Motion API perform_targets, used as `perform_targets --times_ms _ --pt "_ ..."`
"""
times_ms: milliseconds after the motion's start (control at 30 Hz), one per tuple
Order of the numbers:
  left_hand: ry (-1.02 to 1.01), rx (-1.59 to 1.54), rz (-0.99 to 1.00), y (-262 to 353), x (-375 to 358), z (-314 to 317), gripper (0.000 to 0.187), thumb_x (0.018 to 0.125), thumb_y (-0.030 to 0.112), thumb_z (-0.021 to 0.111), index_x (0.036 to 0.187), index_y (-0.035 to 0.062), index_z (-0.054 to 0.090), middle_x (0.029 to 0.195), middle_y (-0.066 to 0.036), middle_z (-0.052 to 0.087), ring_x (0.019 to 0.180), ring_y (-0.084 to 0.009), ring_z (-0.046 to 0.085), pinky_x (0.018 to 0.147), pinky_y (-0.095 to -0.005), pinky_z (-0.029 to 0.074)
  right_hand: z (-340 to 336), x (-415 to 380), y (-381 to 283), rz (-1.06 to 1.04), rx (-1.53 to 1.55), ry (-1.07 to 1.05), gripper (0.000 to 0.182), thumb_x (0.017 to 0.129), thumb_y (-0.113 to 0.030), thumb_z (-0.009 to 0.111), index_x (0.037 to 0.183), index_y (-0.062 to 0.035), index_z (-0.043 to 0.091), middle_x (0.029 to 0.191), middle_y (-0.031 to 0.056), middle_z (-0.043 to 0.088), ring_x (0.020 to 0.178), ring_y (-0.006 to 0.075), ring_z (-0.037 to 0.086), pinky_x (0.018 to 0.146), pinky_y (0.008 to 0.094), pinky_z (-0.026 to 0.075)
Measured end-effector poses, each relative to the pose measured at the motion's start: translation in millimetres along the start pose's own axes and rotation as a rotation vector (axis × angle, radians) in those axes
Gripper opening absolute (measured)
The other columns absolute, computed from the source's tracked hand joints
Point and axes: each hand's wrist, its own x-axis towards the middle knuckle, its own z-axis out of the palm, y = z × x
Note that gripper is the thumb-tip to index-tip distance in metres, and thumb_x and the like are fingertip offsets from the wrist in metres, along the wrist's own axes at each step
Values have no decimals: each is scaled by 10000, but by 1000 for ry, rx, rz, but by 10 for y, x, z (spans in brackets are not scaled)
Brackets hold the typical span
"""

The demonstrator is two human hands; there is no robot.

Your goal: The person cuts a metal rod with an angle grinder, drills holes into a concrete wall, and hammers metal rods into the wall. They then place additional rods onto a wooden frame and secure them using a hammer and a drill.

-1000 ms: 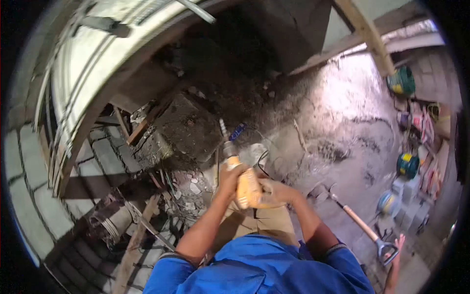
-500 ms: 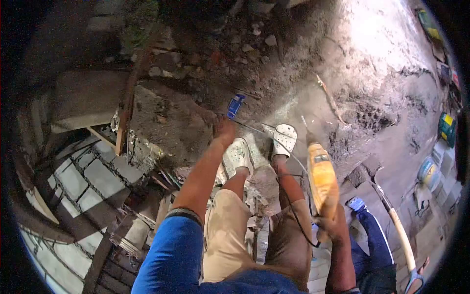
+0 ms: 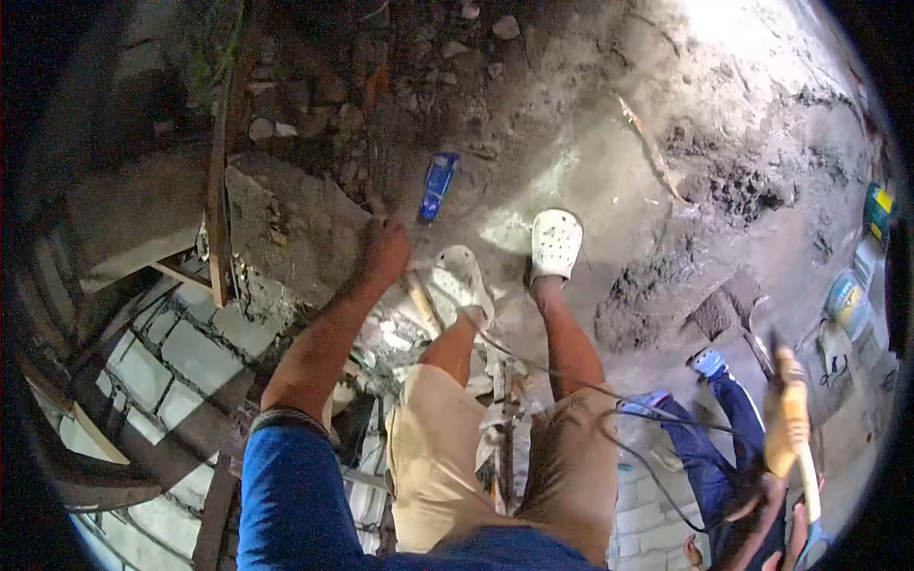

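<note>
My right hand point(image 3: 752, 502) is out at the far right, wrapped round the rear of a yellow power drill point(image 3: 786, 423), which is blurred by motion. A dark cable point(image 3: 571, 383) trails from the drill side across my thighs toward my left shoe. My left hand point(image 3: 386, 249) is low over the ground, left of my left shoe, with its fingers curled; I cannot tell what is in them. Just beyond it lies a flat blue thing point(image 3: 438, 186) with a pale label-like patch. A pale wooden stick point(image 3: 421, 303) lies between that hand and my white clog point(image 3: 460, 285).
A co-worker's legs in dark blue trousers point(image 3: 700, 438) are close on my right, beside a shovel point(image 3: 757, 333). Wet cement-like mix point(image 3: 647, 300) covers the ground ahead. A wooden post point(image 3: 221, 190) stands left, above pale blocks point(image 3: 200, 347). A white bucket point(image 3: 845, 300) is far right.
The drill has swung from in front of my right leg out to the right, near the co-worker. My left hand has moved left, away from the blue thing; the cable now lies nearer my knees.
</note>
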Motion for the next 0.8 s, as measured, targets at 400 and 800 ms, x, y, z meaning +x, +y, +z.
perform_targets --times_ms 400,800 --pt "-170 -1570 555 781 -2258 -2613 731 938 562 541 1438 41 432 1442 -184 487 1336 -300 466 1143 -439 329 270 -952 -582 -286 -314 -195 551 768 -89 708 1272 19 511 1083 94 640 981 173 605 850 313 500" --pt "705 -2940 700 1080 -5559 -2891 781 911 520 630 1488 123 285 1461 -84 391 1221 -197 501 1020 -404 450 2554 -3187 -922 -456 -804 -1143 783 655 -148 825 1338 39 492 1183 108 646 1047 166 616 949 336 474"
